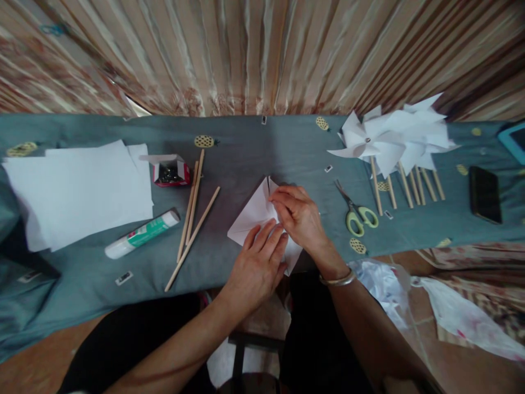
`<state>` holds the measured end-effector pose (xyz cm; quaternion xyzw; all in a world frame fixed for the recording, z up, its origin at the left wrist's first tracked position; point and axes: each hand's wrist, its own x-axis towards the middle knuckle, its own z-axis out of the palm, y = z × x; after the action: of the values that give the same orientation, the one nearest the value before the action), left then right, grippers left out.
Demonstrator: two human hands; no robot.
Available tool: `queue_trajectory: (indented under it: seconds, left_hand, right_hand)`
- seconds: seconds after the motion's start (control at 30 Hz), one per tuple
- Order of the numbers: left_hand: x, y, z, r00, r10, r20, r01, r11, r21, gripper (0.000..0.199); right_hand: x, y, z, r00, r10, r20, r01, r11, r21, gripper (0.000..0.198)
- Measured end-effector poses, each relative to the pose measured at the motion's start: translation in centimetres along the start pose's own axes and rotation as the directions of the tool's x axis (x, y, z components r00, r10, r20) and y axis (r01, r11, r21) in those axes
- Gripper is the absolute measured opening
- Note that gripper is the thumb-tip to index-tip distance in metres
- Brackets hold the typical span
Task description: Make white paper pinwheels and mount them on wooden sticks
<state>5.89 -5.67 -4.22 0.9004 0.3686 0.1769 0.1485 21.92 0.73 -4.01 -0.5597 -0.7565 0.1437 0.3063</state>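
Note:
A white paper square point(248, 212) with cuts from its corners lies in front of me at the table's near edge. My left hand point(259, 261) rests on it, fingers stretched out and pressing lightly near its middle. At the paper's far right side, my right hand point(298, 214), a bangle at its wrist, has its fingers pinched on a flap beside a cut. Its fingertips partly hide the flap, and both hands cover much of the paper's right half.
Left of the paper lie three wooden sticks point(191, 202), a small open box point(172, 171) of dark pieces, a glue stick point(142, 234) and a stack of white paper point(82, 191). Rightward are scissors point(356, 213), several paper pinwheels point(389, 139) on sticks and a phone point(485, 194).

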Motion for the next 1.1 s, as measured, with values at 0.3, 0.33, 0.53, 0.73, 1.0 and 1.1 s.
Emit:
queue_trajectory:
  seconds: [0.3, 0.33, 0.53, 0.73, 1.0, 1.1]
  left_hand:
    - [-0.1, -0.1, 0.1, 1.0, 0.009, -0.014, -0.009, 1.0, -0.017, 0.041]
    - [-0.1, -0.1, 0.1, 1.0, 0.008, -0.01, -0.008, 1.0, -0.019, 0.041]
    - [-0.1, -0.1, 0.0, 1.0, 0.001, 0.014, -0.001, 1.0, -0.029, 0.041]
    - [0.0, -0.1, -0.2, 1.0, 0.01, 0.001, -0.01, 1.0, -0.016, 0.042]
    - [-0.1, 0.0, -0.1, 1.0, -0.008, 0.015, 0.008, 1.0, -0.019, 0.041]
    - [-0.1, 0.0, 0.0, 1.0, 0.0, -0.003, 0.0, 1.0, -0.014, 0.041]
  right_hand:
    - [1.6, 0.7, 0.4, 1.0, -0.013, -0.017, 0.013, 1.0, -0.001, 0.025]
    - [1.7, 0.8, 0.5, 1.0, -0.015, -0.017, 0.015, 1.0, -0.003, 0.026]
    - [2.5, 1.1, 0.8, 1.0, -0.004, -0.018, 0.003, 1.0, -0.015, 0.026]
    - [3.3, 1.4, 1.2, 0.999, 0.015, -0.036, -0.015, 1.0, -0.005, 0.026]
    - [3.5, 1.8, 1.9, 0.999, 0.003, -0.054, -0.004, 1.0, -0.017, 0.029]
    - [3.3, 1.8, 1.7, 0.998, 0.001, -0.066, -0.001, 1.0, 0.001, 0.03]
